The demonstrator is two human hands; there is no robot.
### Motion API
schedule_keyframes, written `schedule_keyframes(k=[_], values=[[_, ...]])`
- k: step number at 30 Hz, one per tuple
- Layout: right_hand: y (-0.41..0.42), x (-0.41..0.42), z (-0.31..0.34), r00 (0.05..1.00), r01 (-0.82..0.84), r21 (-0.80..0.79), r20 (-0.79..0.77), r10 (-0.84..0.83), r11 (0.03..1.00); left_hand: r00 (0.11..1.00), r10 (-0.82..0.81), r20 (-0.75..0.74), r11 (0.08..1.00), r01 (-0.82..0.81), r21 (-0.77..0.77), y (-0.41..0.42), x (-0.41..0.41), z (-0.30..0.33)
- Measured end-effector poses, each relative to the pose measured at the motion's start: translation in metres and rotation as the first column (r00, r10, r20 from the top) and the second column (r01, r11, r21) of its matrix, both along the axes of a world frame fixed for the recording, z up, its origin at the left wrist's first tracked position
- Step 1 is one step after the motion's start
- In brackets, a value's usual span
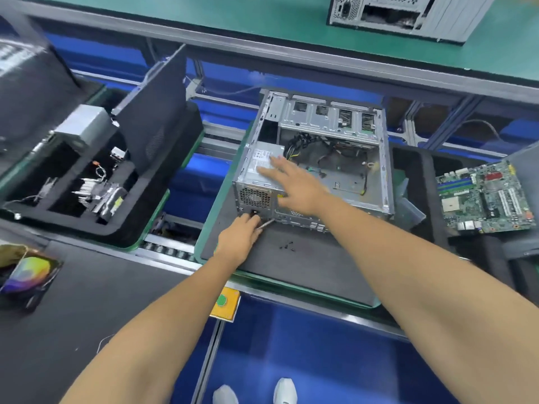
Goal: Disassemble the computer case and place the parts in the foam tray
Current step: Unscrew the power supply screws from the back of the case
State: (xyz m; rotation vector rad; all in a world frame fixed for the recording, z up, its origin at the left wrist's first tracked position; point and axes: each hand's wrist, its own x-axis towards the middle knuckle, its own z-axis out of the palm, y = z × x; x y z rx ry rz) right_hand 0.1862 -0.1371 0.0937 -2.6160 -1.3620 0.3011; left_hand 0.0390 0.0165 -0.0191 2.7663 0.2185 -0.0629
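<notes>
The computer case (318, 158) lies open-side up on a dark foam pad (291, 258) in the middle of the line, and I have both hands on its near left corner. My right hand (294, 188) reaches across with its fingers straight and spread, resting flat on the grey power supply (262, 170) that sits in that corner of the case. My left hand (240, 234) is curled round a thin metal tool (267, 223), most likely a screwdriver, whose tip is at the rear face of the case just below the power supply's fan grille; blur keeps me from seeing the tip clearly. A few small black screws (285, 245) lie loose on the pad just beside that hand. Inside the case I see bundled cables and a bare metal floor. To the right, a green motherboard (487, 196) rests in a black foam tray (414, 170). To the left, a second foam tray (163, 182) holds a silver drive, a heatsink and small wired parts in separate pockets, with a dark panel standing upright in it. Another computer chassis (408, 13) sits on the green bench well beyond.
</notes>
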Motion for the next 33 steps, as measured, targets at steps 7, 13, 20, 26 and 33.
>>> schedule_keyframes(k=[7,13,20,26,33], values=[[-0.002,0.01,-0.004,0.99,-0.019,0.034,-0.136,0.023,0.999,0.993,0.088,0.078,0.897,-0.045,-0.44,0.001,-0.022,0.014],[-0.001,0.005,-0.006,0.996,0.033,0.072,-0.081,-0.027,0.997,0.954,0.177,0.243,0.751,0.028,-0.66,-0.024,-0.012,0.033],[-0.001,0.005,-0.006,0.997,0.035,0.071,-0.076,-0.029,0.997,0.928,0.288,0.235,0.656,-0.013,-0.754,-0.037,-0.005,0.037],[0.0,0.004,-0.004,0.996,0.031,0.067,-0.082,-0.025,0.997,0.925,0.313,0.216,0.683,-0.061,-0.727,-0.043,-0.003,0.041],[-0.001,0.003,-0.004,0.996,0.045,0.072,-0.079,-0.039,0.996,0.936,0.323,0.138,0.602,-0.091,-0.794,-0.045,-0.003,0.049]])
